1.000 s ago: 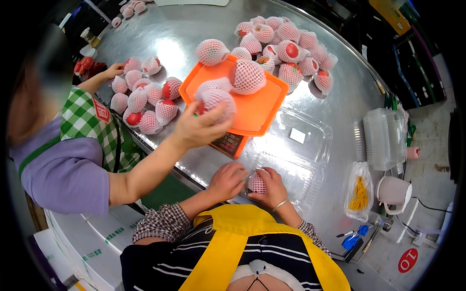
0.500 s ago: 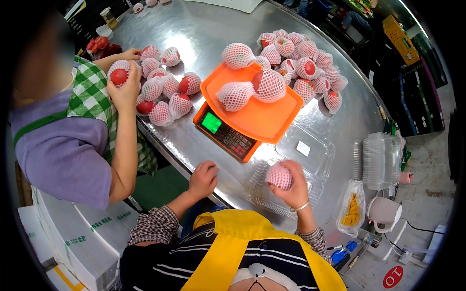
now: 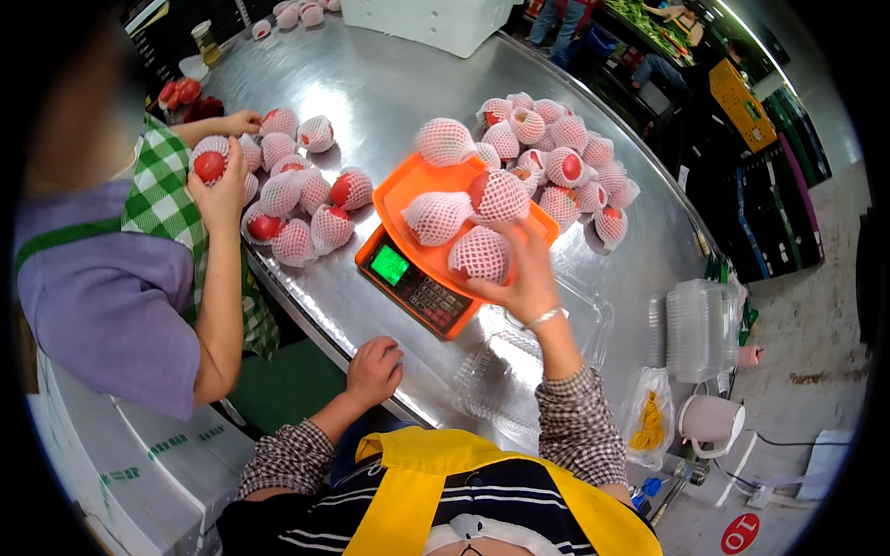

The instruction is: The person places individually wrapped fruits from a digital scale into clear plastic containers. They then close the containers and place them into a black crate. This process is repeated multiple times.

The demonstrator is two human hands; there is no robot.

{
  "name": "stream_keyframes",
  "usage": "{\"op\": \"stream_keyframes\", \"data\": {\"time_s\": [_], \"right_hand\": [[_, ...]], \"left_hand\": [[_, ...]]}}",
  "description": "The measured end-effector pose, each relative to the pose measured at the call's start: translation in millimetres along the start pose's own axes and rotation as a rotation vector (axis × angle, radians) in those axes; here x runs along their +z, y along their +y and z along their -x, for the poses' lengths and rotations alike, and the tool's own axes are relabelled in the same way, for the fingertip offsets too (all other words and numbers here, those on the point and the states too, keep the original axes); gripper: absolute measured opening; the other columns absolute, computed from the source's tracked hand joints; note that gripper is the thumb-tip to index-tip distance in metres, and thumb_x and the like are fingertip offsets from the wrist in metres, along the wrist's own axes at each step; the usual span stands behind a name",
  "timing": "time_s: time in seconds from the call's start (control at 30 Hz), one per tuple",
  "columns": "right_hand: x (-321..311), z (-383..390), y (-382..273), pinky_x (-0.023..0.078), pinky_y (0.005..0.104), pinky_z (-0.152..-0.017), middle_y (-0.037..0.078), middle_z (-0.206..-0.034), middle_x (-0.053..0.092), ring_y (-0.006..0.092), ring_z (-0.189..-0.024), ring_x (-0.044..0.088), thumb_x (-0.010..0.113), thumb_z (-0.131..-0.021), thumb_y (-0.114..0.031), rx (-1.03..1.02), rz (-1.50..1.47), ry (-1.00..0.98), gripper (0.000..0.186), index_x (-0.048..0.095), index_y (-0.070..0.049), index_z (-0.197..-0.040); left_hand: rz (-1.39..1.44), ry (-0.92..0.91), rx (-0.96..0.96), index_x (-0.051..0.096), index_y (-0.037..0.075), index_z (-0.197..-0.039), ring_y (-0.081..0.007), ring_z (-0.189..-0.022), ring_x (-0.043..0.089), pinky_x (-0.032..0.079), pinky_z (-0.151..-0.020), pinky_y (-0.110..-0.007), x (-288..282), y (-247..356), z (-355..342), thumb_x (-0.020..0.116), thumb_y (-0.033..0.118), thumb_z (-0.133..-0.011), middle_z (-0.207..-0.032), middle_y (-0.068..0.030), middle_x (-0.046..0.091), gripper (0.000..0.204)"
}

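My right hand (image 3: 526,283) holds a red, tomato-like fruit in a white foam net (image 3: 479,255) over the near part of the orange scale tray (image 3: 542,222). Three more netted fruits sit on that tray, one of them a netted fruit (image 3: 438,219) just left of my fingers. Below the tray the scale's panel (image 3: 413,283) glows green. My left hand (image 3: 375,372) rests at the table's near edge, fingers curled, with nothing visible in it. An open clear plastic box (image 3: 496,385) lies on the table, partly behind my right forearm.
Netted fruits are heaped at the far right (image 3: 565,139) and left (image 3: 297,190). A person (image 3: 120,278) at left holds one. Stacked clear boxes (image 3: 700,329), a bag of yellow bands (image 3: 649,417) and a mug (image 3: 709,424) stand right. A white foam box (image 3: 426,20) is at the back.
My right hand has carried the netted fruit from above the clear box up and left to the scale tray. My left hand stays at the table edge. The view has shifted slightly.
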State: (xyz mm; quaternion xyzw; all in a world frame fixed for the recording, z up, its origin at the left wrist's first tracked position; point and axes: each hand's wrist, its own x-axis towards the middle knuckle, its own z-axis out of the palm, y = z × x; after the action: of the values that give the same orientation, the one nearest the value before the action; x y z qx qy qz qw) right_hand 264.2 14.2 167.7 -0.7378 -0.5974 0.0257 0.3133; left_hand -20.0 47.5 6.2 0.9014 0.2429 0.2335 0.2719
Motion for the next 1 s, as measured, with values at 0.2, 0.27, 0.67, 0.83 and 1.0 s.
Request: {"op": "stream_keyframes", "data": {"time_s": [0.2, 0.27, 0.67, 0.83, 1.0], "right_hand": [[-56.3, 34.1, 48.5, 0.039, 0.0442, -0.101, 0.015, -0.135, 0.048, 0.0324, -0.126, 0.045, 0.081, -0.070, -0.023, 0.195, -0.025, 0.348, 0.066, 0.053, -0.008, -0.128], [-68.5, 44.4, 46.4, 0.040, 0.0431, -0.100, 0.014, -0.135, 0.048, 0.0307, -0.125, 0.047, 0.080, -0.072, -0.022, 0.243, -0.080, 0.404, 0.062, 0.054, -0.008, -0.127], [-61.7, 64.0, 48.5, 0.043, 0.0418, -0.097, 0.014, -0.135, 0.048, 0.0292, -0.123, 0.048, 0.080, -0.074, -0.023, 0.309, -0.097, 0.419, 0.061, 0.054, -0.007, -0.127], [-48.3, 37.9, 50.3, 0.042, 0.0424, -0.099, 0.015, -0.133, 0.048, 0.0310, -0.123, 0.048, 0.081, -0.072, -0.023, 0.313, -0.133, 0.364, 0.064, 0.054, -0.007, -0.127], [-33.0, -3.0, 35.0, 0.040, 0.0426, -0.101, 0.018, -0.130, 0.048, 0.0351, -0.122, 0.047, 0.082, -0.069, -0.024, 0.133, -0.072, 0.308, 0.067, 0.053, -0.006, -0.127]], "left_hand": [[0.000, -0.013, 0.028, 0.064, 0.004, -0.092, -0.0306, -0.098, 0.058, 0.047, -0.084, -0.041, -2.6, 4.0, -4.1, 0.069, 0.008, -0.070, -0.104, -0.0111, 0.059, 0.023], [-0.001, -0.018, 0.042, 0.064, 0.004, -0.092, -0.0306, -0.098, 0.058, 0.047, -0.084, -0.041, -2.9, 2.9, -4.8, 0.068, 0.008, -0.070, -0.103, -0.0110, 0.059, 0.023], [0.065, 0.091, 0.096, 0.065, 0.004, -0.092, -0.0329, -0.093, 0.059, 0.048, -0.081, -0.042, -24.2, 5.1, -36.0, 0.068, 0.003, -0.069, -0.103, -0.0124, 0.060, 0.024], [-0.005, 0.342, 0.107, 0.064, 0.004, -0.101, -0.0334, -0.103, 0.058, 0.047, -0.089, -0.042, -42.7, -17.1, -86.8, 0.068, 0.002, -0.071, -0.108, -0.0146, 0.059, 0.030], [0.054, 0.589, 0.017, 0.059, 0.002, -0.111, -0.0334, -0.108, 0.055, 0.046, -0.091, -0.040, -84.9, -38.1, -190.3, 0.070, 0.004, -0.075, -0.114, -0.0157, 0.055, 0.038]]}}
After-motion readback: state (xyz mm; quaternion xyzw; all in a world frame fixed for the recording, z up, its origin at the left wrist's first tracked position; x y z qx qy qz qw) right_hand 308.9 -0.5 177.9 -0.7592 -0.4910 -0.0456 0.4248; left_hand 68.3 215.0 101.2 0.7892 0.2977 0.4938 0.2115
